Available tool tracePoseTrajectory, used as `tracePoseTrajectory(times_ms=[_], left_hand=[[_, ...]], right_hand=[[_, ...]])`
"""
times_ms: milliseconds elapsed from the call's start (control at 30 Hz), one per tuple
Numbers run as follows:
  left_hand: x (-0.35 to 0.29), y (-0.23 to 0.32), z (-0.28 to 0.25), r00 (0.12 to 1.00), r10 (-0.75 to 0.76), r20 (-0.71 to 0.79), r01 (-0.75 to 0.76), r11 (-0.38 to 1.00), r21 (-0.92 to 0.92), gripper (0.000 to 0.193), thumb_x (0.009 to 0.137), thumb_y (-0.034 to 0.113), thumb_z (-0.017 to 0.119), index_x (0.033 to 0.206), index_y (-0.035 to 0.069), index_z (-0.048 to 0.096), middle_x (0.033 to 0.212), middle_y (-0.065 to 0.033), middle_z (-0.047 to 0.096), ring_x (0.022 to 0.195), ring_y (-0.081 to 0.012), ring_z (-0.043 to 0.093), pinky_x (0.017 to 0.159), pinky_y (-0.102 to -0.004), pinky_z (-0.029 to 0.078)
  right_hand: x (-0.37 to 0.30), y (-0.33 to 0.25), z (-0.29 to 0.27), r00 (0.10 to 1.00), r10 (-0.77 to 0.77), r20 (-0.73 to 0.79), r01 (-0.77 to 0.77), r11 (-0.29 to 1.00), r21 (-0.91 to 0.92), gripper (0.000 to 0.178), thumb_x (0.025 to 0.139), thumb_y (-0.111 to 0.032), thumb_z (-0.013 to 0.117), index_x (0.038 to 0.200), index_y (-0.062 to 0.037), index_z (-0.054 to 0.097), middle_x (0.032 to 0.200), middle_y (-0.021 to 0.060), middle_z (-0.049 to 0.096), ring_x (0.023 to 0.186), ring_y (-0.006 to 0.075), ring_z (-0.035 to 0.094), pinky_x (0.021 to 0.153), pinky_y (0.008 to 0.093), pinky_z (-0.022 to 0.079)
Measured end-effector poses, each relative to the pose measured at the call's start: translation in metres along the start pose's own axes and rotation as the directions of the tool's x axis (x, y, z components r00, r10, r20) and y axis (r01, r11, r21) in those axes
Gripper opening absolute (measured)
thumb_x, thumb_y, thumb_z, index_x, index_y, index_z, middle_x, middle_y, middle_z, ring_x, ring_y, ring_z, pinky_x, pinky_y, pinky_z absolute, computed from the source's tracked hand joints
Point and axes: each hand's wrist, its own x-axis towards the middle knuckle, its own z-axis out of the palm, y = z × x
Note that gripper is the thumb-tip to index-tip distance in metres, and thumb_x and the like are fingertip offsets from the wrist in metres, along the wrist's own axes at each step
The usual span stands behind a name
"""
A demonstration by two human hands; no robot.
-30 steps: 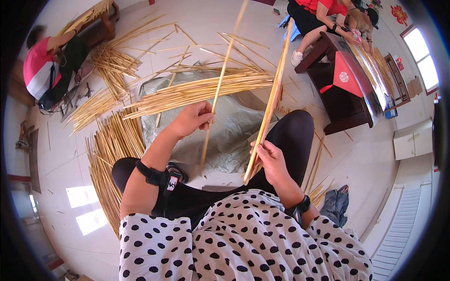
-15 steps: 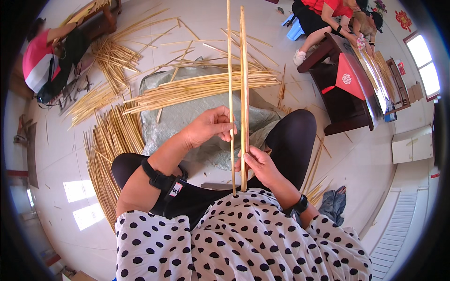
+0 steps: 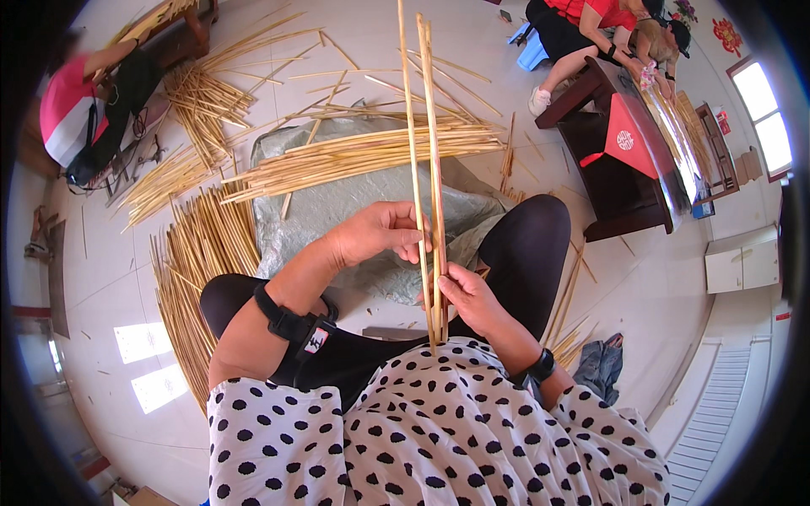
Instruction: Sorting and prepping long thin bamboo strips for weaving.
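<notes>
In front of my lap I hold thin tan plant sticks nearly upright. My left hand (image 3: 392,229) pinches a single long stick (image 3: 411,126) between thumb and fingers. Lower and to the right, my right hand (image 3: 468,295) grips a small bunch of sticks (image 3: 434,126) of about the same length. The single stick leans a little left at its top, and its lower end lies against the bunch near my spotted shirt. Beyond my hands, a loose pile of sticks (image 3: 363,156) rests on a grey-green plastic sheet (image 3: 312,228).
More sticks (image 3: 198,287) lie beside my left knee, with scattered heaps (image 3: 207,105) on the tiled floor. A dark wooden table (image 3: 591,152) with a red cloth stands at far right, where people (image 3: 591,34) work. Another person (image 3: 72,118) sits at far left. Dark cloth (image 3: 601,371) lies to the right.
The single stick in my left hand has shifted so its lower end meets the bunch. The tops of the sticks have tilted left. My right hand keeps its grip.
</notes>
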Motion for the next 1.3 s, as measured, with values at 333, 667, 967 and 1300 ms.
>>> tracePoseTrajectory(times_ms=[333, 667, 967, 1300], left_hand=[[0.005, -0.029, 0.023, 0.976, -0.126, 0.178, 0.113, 0.99, 0.082, 0.021, 0.09, 0.021, 0.058, 0.102, 0.004, 0.058, 0.086, -0.0033, 0.063, 0.074, -0.0114, 0.061, 0.071, -0.0245, 0.049], [-0.001, -0.072, 0.067, 0.863, -0.294, 0.412, 0.184, 0.94, 0.286, 0.019, 0.091, 0.017, 0.055, 0.102, 0.001, 0.056, 0.088, -0.0067, 0.063, 0.077, -0.0142, 0.063, 0.073, -0.0276, 0.051], [-0.01, -0.078, 0.067, 0.825, -0.346, 0.448, 0.249, 0.933, 0.261, 0.023, 0.095, 0.022, 0.047, 0.106, 0.001, 0.05, 0.096, -0.0105, 0.06, 0.078, -0.0169, 0.064, 0.074, -0.0278, 0.052], [-0.003, -0.082, 0.059, 0.912, -0.244, 0.33, 0.176, 0.959, 0.221, 0.019, 0.094, 0.02, 0.048, 0.101, 0.002, 0.049, 0.084, -0.0101, 0.062, 0.075, -0.0174, 0.065, 0.066, -0.0286, 0.052]], right_hand=[[0.0, -0.004, -0.011, 0.966, 0.011, -0.259, 0.052, 0.971, 0.232, 0.019, 0.099, -0.019, 0.037, 0.1, -0.0034, 0.047, 0.081, 0.0069, 0.056, 0.064, 0.014, 0.057, 0.055, 0.0245, 0.044], [0.0, -0.016, -0.006, 0.943, 0.033, -0.33, 0.14, 0.863, 0.485, 0.013, 0.098, -0.022, 0.039, 0.099, -0.01, 0.043, 0.069, 0.0, 0.042, 0.053, 0.009, 0.038, 0.049, 0.0225, 0.035], [0.0, -0.029, -0.002, 0.97, 0.096, -0.223, 0.011, 0.9, 0.436, 0.018, 0.094, -0.022, 0.053, 0.099, -0.0054, 0.055, 0.058, -0.0054, 0.037, 0.045, 0.0049, 0.035, 0.042, 0.0206, 0.029], [0.0, -0.029, -0.027, 0.865, -0.113, -0.489, 0.319, 0.876, 0.361, 0.017, 0.093, -0.023, 0.054, 0.094, -0.006, 0.053, 0.057, -0.0052, 0.035, 0.044, 0.005, 0.033, 0.04, 0.0197, 0.029]])
